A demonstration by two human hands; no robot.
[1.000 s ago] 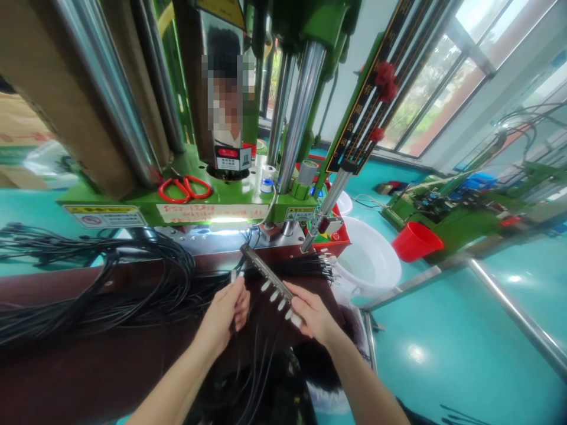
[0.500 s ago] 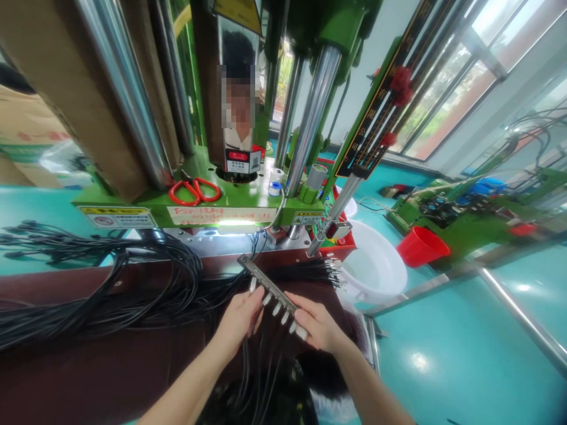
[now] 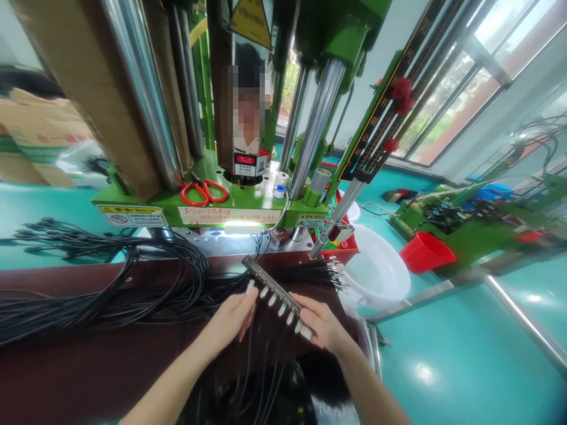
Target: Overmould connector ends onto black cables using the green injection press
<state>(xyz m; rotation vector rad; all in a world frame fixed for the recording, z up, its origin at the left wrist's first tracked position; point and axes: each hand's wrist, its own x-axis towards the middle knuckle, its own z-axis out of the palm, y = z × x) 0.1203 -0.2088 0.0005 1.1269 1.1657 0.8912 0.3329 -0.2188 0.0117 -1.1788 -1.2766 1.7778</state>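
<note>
A narrow dark metal bar [image 3: 274, 288] slants over the table, with several silver connectors [image 3: 282, 309] along its lower side and black cables hanging below. My right hand [image 3: 319, 323] grips the bar's lower right end, fingers closed round it. My left hand [image 3: 241, 308] is closed in a pinch on a cable with a silver connector [image 3: 250, 287], just left of the bar and apart from it. Beyond the bar's right half lies a bundle of black cables with silver ends [image 3: 330, 273].
A green press [image 3: 146, 203] stands ahead, with red-handled scissors [image 3: 204, 193] on it. Black cables [image 3: 177, 260] cover the brown table's [image 3: 110, 366] left side. At right are a white tub [image 3: 394, 271], a red bucket [image 3: 427, 252] and a metal rail [image 3: 522, 313].
My left hand has moved left, off the bar, with a connector in its fingers. My right hand still holds the bar. The camera view has shifted slightly.
</note>
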